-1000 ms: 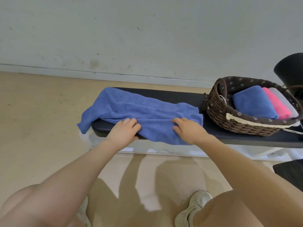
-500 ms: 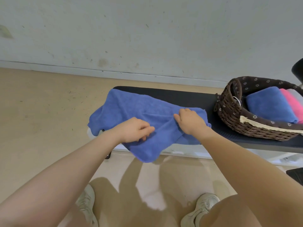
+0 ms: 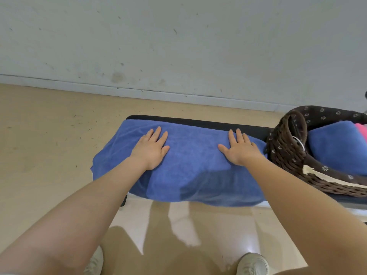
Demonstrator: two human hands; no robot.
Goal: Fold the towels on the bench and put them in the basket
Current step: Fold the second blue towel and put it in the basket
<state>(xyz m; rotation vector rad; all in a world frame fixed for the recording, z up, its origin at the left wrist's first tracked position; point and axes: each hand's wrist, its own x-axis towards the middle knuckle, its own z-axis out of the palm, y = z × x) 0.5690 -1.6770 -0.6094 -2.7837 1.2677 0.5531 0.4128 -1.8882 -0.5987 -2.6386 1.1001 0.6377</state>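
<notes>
A blue towel [image 3: 190, 165] lies spread flat over the left end of the black bench [image 3: 198, 122], its near edge hanging over the front. My left hand [image 3: 151, 148] rests flat on the towel's left part, fingers apart, palm down. My right hand [image 3: 239, 148] lies flat on its right part the same way. Neither hand grips anything. A dark brown woven basket [image 3: 286, 153] stands on the bench just right of the towel, holding a folded blue towel [image 3: 335, 145] and a pink one [image 3: 361, 130] at the frame edge.
A pale wall with a skirting board [image 3: 178, 94] runs behind the bench. Tan floor [image 3: 49, 139] lies to the left and in front. My shoes [image 3: 252, 263] show at the bottom. The basket's right part is cut off by the frame.
The towel was bunched and pinched in both hands; now it is spread smooth over the bench and both hands lie flat on it, farther apart.
</notes>
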